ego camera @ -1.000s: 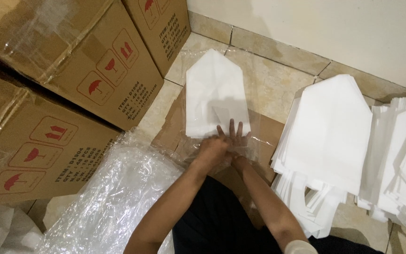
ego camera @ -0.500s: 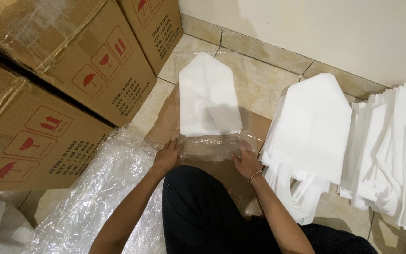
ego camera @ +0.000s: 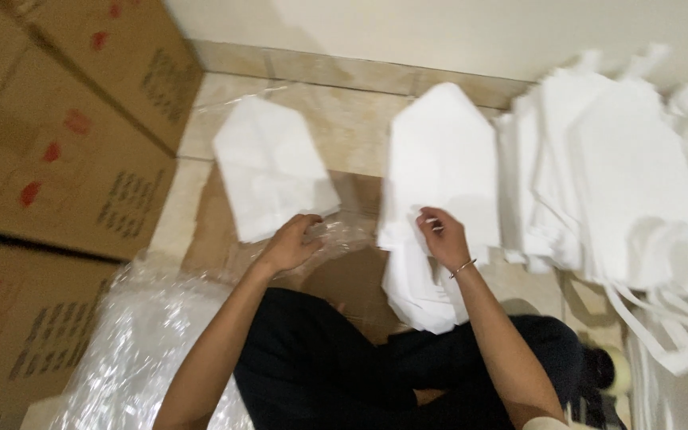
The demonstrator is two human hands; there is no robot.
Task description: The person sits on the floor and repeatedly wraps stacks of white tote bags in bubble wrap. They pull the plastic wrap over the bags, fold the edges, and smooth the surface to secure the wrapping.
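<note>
Two hands work apart over a brown cardboard sheet [ego camera: 360,279] on the tiled floor. The left hand [ego camera: 290,243] rests with curled fingers on a crinkled clear plastic wrapper [ego camera: 344,235], touching the lower edge of a flat white pointed fabric bag [ego camera: 268,167] lying just beyond it. The right hand [ego camera: 442,235] pinches the near edge of a stack of white folded fabric bags [ego camera: 439,159]. More white bags [ego camera: 623,183] lie heaped to its right; brown cardboard boxes [ego camera: 57,135] stand left of the left hand.
</note>
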